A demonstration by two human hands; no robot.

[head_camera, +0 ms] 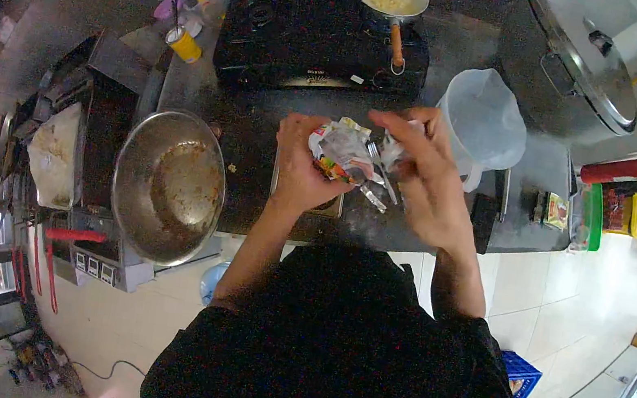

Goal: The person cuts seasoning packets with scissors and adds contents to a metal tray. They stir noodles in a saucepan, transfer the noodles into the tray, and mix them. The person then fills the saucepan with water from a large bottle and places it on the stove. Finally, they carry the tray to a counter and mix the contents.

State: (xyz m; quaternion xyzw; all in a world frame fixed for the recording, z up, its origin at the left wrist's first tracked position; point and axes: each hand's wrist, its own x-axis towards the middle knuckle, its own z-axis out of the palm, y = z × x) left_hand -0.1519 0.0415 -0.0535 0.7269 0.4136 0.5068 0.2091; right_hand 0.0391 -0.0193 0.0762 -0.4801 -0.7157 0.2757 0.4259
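Note:
My left hand holds a colourful printed food cup, with a crumpled whitish wrapper or lid at its top. Close by on the right, my blurred right hand has a crumpled piece of clear plastic at its fingers. A metal fork slants between both hands; which hand bears it, I cannot tell. Beyond them, a small saucepan with a wooden handle and pale yellowish pieces inside sits on the right burner of a black gas stove.
A large steel bowl lies left of my hands, beside a fryer. To the right stand a translucent plastic jug and a small packet. A big lidded pot is at the back right, a yellow can at the back left.

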